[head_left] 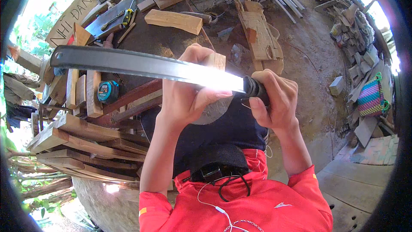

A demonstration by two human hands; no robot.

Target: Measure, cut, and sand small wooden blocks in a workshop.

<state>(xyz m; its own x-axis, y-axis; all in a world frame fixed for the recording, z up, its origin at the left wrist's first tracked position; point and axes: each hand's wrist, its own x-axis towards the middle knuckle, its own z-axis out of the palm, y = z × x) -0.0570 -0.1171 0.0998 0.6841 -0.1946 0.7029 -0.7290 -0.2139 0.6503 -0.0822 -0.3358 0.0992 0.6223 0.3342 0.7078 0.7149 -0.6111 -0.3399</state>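
A long hand saw [111, 60] with a toothed steel blade lies horizontally across the middle of the view, its right part washed out by bright glare. My right hand [277, 99] is closed round its black handle [254, 90]. My left hand [182, 94], fingers curled, holds a small pale wood block [216, 60] behind the blade; the blade hides much of the block, and I cannot tell whether they touch.
A blue tape measure [107, 91], boards [86, 144], a yellow-black tool [127, 18] and a loose wood piece [173, 21] are at left and back. A long plank [262, 38] stands right of centre; scrap wood and a woven bag [370, 96] line the right side.
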